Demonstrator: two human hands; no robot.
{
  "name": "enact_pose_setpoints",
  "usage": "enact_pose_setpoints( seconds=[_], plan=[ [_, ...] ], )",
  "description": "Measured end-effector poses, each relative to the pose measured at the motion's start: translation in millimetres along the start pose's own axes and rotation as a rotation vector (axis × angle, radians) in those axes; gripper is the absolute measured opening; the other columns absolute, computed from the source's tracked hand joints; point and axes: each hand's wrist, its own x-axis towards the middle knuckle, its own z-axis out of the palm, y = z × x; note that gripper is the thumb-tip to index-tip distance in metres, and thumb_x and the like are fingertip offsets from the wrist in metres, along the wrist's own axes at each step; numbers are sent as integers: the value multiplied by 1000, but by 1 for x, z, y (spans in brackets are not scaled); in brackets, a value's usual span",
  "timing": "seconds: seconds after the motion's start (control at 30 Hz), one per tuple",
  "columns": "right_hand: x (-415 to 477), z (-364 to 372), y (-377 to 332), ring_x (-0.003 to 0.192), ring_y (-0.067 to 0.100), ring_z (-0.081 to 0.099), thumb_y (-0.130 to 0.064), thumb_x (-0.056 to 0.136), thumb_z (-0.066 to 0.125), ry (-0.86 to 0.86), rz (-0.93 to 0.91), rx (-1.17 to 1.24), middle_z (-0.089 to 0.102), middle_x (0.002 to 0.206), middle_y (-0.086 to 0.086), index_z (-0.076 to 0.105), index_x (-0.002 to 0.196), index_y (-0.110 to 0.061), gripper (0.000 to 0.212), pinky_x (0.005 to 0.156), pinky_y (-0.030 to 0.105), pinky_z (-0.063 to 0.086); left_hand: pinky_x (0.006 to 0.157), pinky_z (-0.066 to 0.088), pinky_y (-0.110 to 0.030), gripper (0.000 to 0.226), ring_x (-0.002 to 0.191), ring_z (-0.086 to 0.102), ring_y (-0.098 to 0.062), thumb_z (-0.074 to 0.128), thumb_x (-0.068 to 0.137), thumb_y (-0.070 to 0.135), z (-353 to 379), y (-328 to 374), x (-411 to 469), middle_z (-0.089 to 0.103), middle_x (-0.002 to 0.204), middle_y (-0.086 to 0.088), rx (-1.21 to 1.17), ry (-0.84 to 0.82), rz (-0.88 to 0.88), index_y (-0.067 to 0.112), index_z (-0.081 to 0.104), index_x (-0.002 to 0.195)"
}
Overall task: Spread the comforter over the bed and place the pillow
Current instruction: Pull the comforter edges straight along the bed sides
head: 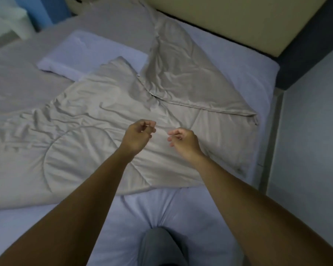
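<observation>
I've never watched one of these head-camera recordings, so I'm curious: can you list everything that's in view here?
comforter: one, beige-grey, rumpled and partly folded across the middle of the bed
pillow: one, pale lilac, lying flat toward the far left, one corner tucked under the comforter
bed sheet: one, pale lilac, bare along the near edge and the right side
headboard panel: one, cream, along the bed's far right edge
floor: grey, to the right of the bed
knee: one, in grey trousers, pressing into the sheet at the near edge
left hand: fingers loosely curled, holding nothing, over the comforter
right hand: fingers loosely curled, holding nothing, over the comforter
</observation>
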Motion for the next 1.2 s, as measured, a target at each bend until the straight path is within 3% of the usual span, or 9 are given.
enact_pose_setpoints(
  seconds=[0.17, 0.33, 0.5, 0.6, 0.67, 0.87, 1.03, 1.1, 1.2],
  plan=[
    [118, 39, 19, 87, 13, 70, -16, 87, 56, -68, -19, -99, 73, 91, -8, 69, 82, -34, 23, 82, 33, 59, 91, 52, -30, 22, 96, 66, -18, 58, 97, 18, -19, -36, 130, 72, 112, -6, 51, 100, -49, 16, 69, 115],
    [230, 73, 55, 122, 22, 56, -12, 88, 60, 20, -78, -240, 60, 128, 6, 62, 123, -17, 35, 101, 27, 44, 99, 41, -23, 25, 118, 56, -18, 62, 95, 25, -43, -92, 243, 58, 129, -3, 338, 212, 17, 22, 67, 120],
    [306, 105, 105, 150, 25, 20, -35, 87, 69, 3, -99, -405, 19, 163, 8, 24, 155, -14, 84, 122, 42, 22, 116, 26, -36, 62, 146, 27, -29, 70, 88, 24, -79, -141, 326, 27, 157, -12, 611, 317, 50, 21, 44, 144],
    [329, 128, 141, 150, 25, 21, -50, 86, 67, 38, -140, -492, 21, 163, 7, 17, 157, -17, 93, 120, 45, 18, 120, 22, -44, 97, 151, 15, -30, 77, 81, 29, -89, -165, 362, 14, 163, -12, 681, 271, -27, 23, 16, 156],
    [333, 144, 165, 141, 28, 32, -59, 84, 57, 128, -246, -583, 36, 153, 8, 29, 153, -20, 84, 115, 46, 22, 116, 31, -47, 99, 144, 32, -33, 79, 78, 36, -89, -187, 379, 32, 156, -13, 734, 236, -76, 23, 17, 154],
    [350, 165, 206, 121, 31, 49, -55, 89, 49, 323, -475, -591, 53, 130, 8, 52, 118, -16, 48, 104, 48, 32, 91, 44, -46, 37, 110, 59, -42, 67, 87, 33, -70, -237, 399, 65, 118, -21, 1092, 342, 113, 10, 61, 114],
    [354, 164, 209, 119, 32, 47, -54, 86, 49, 270, -465, -564, 53, 127, 9, 53, 111, -14, 47, 103, 49, 31, 106, 35, -44, 53, 123, 54, -39, 72, 79, 46, -69, -237, 386, 65, 127, -14, 1134, 406, 165, 19, 67, 124],
    [351, 160, 201, 117, 33, 47, -53, 82, 49, 238, -429, -560, 53, 122, 11, 53, 107, -14, 47, 102, 48, 30, 85, 47, -45, 48, 107, 60, -45, 73, 74, 43, -71, -227, 362, 69, 111, -20, 1016, 425, 212, 7, 69, 106],
    [336, 152, 182, 115, 35, 49, -41, 80, 58, 182, -376, -564, 54, 112, 10, 54, 99, -16, 31, 101, 49, 30, 60, 35, -35, 32, 76, 61, -40, 80, 66, 22, -72, -210, 318, 59, 74, -17, 816, 417, 223, 3, 54, 71]
  ],
)
